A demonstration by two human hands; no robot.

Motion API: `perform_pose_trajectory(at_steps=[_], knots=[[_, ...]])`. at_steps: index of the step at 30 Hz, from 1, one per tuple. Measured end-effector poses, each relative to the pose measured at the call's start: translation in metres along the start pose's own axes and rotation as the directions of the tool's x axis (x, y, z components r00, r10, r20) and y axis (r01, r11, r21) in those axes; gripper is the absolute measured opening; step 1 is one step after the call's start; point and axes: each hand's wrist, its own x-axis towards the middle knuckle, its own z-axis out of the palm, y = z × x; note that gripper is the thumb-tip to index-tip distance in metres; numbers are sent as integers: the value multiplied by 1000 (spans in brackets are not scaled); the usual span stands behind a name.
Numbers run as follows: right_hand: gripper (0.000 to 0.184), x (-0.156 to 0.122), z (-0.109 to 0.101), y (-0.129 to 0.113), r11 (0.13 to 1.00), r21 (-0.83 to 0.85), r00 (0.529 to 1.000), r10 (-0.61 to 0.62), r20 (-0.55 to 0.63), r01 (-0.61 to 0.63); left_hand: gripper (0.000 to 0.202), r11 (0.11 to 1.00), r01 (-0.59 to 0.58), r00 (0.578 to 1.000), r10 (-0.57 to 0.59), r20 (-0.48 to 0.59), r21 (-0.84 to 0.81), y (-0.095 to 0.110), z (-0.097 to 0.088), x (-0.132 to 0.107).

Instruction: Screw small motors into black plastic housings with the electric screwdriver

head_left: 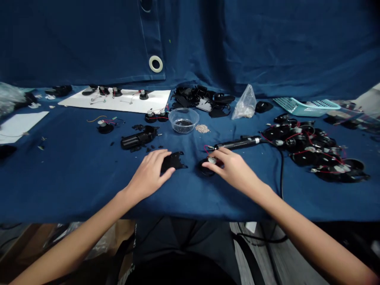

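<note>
Forearms (74, 241) reach over the blue cloth (59, 190). Left hand (147, 176) open, relaxed, fingertips touching a black plastic piece (173, 161) just to its right. Right hand (234, 168) curled over a black disc (204, 168) with a metal part (211, 160) and red wire (205, 149); can't tell if gripping. Corded pen tool (237, 143) just beyond right hand, clear bowl (183, 120) ahead between hands, wired discs (308, 152) off right, black housing (138, 138) beyond left hand.

backdrop: navy cloth curtain (261, 43) | eyelet: white ring (156, 63) | floor: grey boards (252, 253)
</note>
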Motion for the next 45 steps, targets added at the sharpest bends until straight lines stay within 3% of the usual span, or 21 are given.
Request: perform_pose_trajectory(at_steps=[2, 4, 8, 14, 18, 21, 24, 26, 29, 33, 39, 45], knots=[[33, -5, 13, -6, 1000, 11, 999, 17, 38, -18, 54, 1000, -5, 998, 4, 65, 11, 8, 10, 3], [35, -6, 16, -5, 997, 76, 995, 11, 95, -19, 50, 1000, -5, 995, 2, 99, 28, 7, 16, 5], [32, -5, -2, 0, 987, 160, 986, 1, 167, -28, 41, 1000, 20, 997, -21, 79, 5, -3, 14, 2], [37, -22, -28, 18, 947, -272, 938, 240, 252, -169, 41, 1000, -7, 999, 8, 40, -31, -7, 3, -10], [41, -33, -32, 18, 913, -404, 985, 110, 132, -48, 43, 995, -71, 993, 76, 86, -68, 2, -5, -10], [37, -28, -31, 2, 936, -343, 996, -61, 60, 78, 43, 993, -80, 991, 88, 99, -85, 9, -7, -8], [41, -15, -26, -9, 954, -173, 963, -220, 155, 246, 42, 992, -88, 989, 98, 112, -94, 11, -5, -8], [48, -7, -18, -10, 956, -84, 936, -253, 247, 280, 42, 993, -82, 989, 93, 118, -88, 10, -2, -9], [48, -1, -5, -3, 967, -76, 932, -211, 293, 243, 41, 995, -60, 990, 68, 122, -75, 6, 1, -12], [45, 0, 8, 3, 976, -71, 953, -185, 240, 207, 42, 997, -63, 990, 69, 127, -51, 4, 4, -14], [57, -5, 16, -12, 944, -301, 982, -84, 169, 133, 44, 997, -63, 994, 67, 87, -45, 5, 5, -12], [62, -14, 12, -3, 990, -113, 986, -66, 150, 84, 36, 988, -141, 986, 146, 86, -62, 6, -1, -2]])
